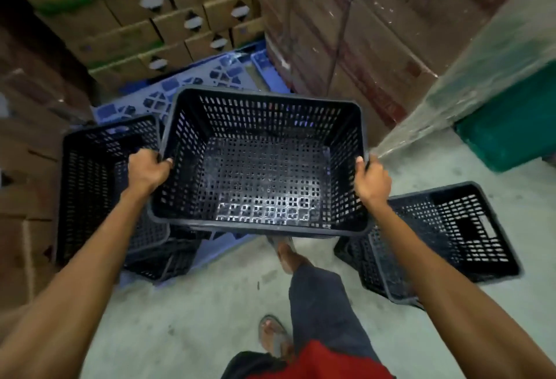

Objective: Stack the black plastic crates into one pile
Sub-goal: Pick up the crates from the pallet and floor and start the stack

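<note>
I hold a black perforated plastic crate (258, 165) in the air in front of me, open side up and empty. My left hand (149, 169) grips its left rim and my right hand (371, 181) grips its right rim. Below it on the left stands another black crate (99, 180), partly on a blue pallet, with more black crate showing beneath it (162, 261). On the right a third black crate (445, 237) lies tilted on the concrete floor, partly behind my right forearm.
Stacked cardboard boxes (168, 20) fill the back and left. A shrink-wrapped pallet load (376, 32) rises at the back right beside a green bin (511, 132). A blue plastic pallet (192, 89) lies behind the crates. My legs and sandalled feet (275, 338) stand on grey concrete.
</note>
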A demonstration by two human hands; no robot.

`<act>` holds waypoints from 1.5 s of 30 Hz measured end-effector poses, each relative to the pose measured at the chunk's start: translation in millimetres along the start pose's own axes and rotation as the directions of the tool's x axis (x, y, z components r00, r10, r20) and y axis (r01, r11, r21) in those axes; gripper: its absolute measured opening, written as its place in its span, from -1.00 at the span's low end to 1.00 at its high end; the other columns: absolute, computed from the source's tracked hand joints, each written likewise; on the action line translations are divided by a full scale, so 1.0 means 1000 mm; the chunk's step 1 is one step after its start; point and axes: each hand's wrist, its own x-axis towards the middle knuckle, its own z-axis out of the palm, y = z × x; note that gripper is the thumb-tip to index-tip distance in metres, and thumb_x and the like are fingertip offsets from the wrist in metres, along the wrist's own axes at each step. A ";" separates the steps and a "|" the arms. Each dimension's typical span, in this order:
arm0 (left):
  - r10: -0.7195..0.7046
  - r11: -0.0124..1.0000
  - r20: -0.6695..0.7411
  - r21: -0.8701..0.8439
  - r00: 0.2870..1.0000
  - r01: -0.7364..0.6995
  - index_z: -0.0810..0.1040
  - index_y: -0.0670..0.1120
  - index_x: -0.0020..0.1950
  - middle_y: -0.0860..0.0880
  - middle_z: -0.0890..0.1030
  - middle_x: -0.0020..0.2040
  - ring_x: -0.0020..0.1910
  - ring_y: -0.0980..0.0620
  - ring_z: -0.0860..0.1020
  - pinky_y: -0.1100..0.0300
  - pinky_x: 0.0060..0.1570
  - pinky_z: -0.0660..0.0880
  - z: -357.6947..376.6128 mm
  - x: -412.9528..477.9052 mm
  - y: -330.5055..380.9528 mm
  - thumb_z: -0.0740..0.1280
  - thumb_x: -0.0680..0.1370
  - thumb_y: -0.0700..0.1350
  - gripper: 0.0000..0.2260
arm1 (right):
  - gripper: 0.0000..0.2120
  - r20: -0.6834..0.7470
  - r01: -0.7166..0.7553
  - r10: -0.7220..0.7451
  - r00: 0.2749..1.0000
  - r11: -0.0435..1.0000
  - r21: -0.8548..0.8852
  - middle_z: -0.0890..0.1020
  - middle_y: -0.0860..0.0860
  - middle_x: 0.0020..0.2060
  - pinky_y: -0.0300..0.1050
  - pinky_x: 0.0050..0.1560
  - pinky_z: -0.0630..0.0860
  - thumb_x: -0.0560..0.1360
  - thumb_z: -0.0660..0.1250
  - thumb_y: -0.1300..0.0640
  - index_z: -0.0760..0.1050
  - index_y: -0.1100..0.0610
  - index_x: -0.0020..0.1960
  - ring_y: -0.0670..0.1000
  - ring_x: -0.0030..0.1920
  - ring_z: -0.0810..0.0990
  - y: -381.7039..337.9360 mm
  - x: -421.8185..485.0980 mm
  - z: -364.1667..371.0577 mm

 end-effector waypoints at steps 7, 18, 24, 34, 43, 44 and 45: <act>-0.096 0.994 -0.056 -0.063 0.994 0.092 0.37 -0.21 -0.42 -0.19 0.45 -0.42 -0.36 -0.15 0.45 0.08 -0.28 0.37 -0.013 -0.182 -0.053 0.39 0.53 -0.05 -0.60 | -0.57 0.065 0.091 -0.086 0.994 0.993 -0.076 0.62 0.35 0.04 0.10 0.02 0.47 0.65 0.14 -0.06 0.51 0.31 0.13 0.35 0.10 0.57 0.037 -0.083 -0.058; -0.392 0.917 0.091 -0.039 0.916 0.396 0.55 -0.32 -0.27 -0.41 0.60 -0.24 -0.14 -0.39 0.60 -0.04 -0.24 0.39 0.083 -0.366 -0.144 0.38 0.50 -0.16 -0.75 | -0.60 0.437 0.207 -0.087 0.895 0.949 -0.236 0.62 0.41 0.04 0.15 0.04 0.50 0.64 0.17 -0.01 0.53 0.31 0.18 0.40 0.11 0.58 0.124 -0.152 -0.017; -0.516 0.854 0.214 0.050 0.829 0.518 0.48 -0.20 -0.34 -0.17 0.48 -0.42 -0.40 -0.14 0.46 0.13 -0.33 0.32 0.180 -0.399 -0.204 0.37 0.52 -0.14 -0.74 | -0.62 0.551 0.273 -0.073 0.831 0.917 -0.291 0.64 0.37 -0.07 0.16 -0.09 0.53 0.65 0.16 0.00 0.53 0.30 0.18 0.38 -0.02 0.62 0.193 -0.165 0.064; -0.547 0.832 0.231 0.043 0.805 0.554 0.65 -0.29 -0.17 -0.31 0.67 -0.25 -0.21 -0.31 0.64 0.08 -0.26 0.41 0.426 -0.337 -0.318 0.35 0.54 -0.07 -0.72 | -0.62 0.489 0.252 -0.076 0.869 0.919 -0.303 0.63 0.32 -0.02 0.02 -0.18 0.37 0.66 0.11 -0.06 0.46 0.24 0.18 0.36 -0.02 0.60 0.335 -0.132 0.291; -0.599 0.784 0.119 -0.116 0.792 0.610 0.65 -0.22 -0.04 -0.25 0.70 -0.09 -0.06 -0.22 0.66 0.05 -0.08 0.53 0.600 -0.270 -0.359 0.34 0.55 0.00 -0.72 | -0.55 0.401 0.245 -0.149 0.904 0.949 -0.199 0.60 0.27 0.18 0.08 0.10 0.46 0.66 0.06 -0.10 0.43 0.21 0.31 0.31 0.18 0.56 0.410 -0.070 0.430; -0.591 0.784 0.122 -0.147 0.797 0.604 0.64 -0.22 0.01 -0.25 0.70 -0.06 -0.04 -0.22 0.66 0.02 -0.05 0.55 0.608 -0.267 -0.360 0.34 0.55 -0.01 -0.73 | -0.55 0.404 0.255 -0.160 0.901 0.947 -0.194 0.60 0.28 0.17 0.11 0.12 0.45 0.67 0.06 -0.09 0.43 0.22 0.32 0.31 0.18 0.56 0.413 -0.065 0.435; -0.577 0.787 0.132 -0.176 0.806 0.592 0.62 -0.22 0.04 -0.25 0.70 -0.04 -0.03 -0.22 0.66 -0.01 -0.01 0.58 0.618 -0.265 -0.360 0.34 0.55 -0.03 -0.74 | -0.57 0.412 0.270 -0.177 0.894 0.946 -0.181 0.60 0.28 0.15 0.10 0.09 0.45 0.67 0.06 -0.07 0.43 0.24 0.30 0.31 0.16 0.57 0.417 -0.060 0.441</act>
